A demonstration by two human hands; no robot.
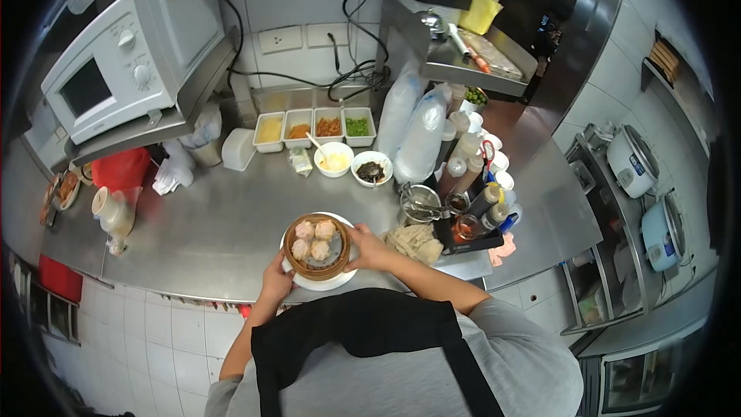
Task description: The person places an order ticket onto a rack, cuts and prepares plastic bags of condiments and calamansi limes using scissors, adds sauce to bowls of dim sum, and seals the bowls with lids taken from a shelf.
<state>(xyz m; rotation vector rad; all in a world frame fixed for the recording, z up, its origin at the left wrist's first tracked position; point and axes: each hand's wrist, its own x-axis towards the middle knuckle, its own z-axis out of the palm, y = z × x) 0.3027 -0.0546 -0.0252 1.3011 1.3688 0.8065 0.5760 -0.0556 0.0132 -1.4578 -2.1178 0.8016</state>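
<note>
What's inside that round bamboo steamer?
Four dumplings, with part of a greyish liner showing beside them. What lies directly under the dumplings is covered, so I can't tell.

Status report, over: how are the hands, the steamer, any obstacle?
Left hand, right hand: at opposite sides of bamboo steamer. Four dumplings inside, white plate beneath. Cloth near right wrist; nothing seen blocking.

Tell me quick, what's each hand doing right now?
Left hand: at the left edge of the plate; its exact grip cannot be told.
Right hand: holding the bamboo steamer by its right side.
</note>
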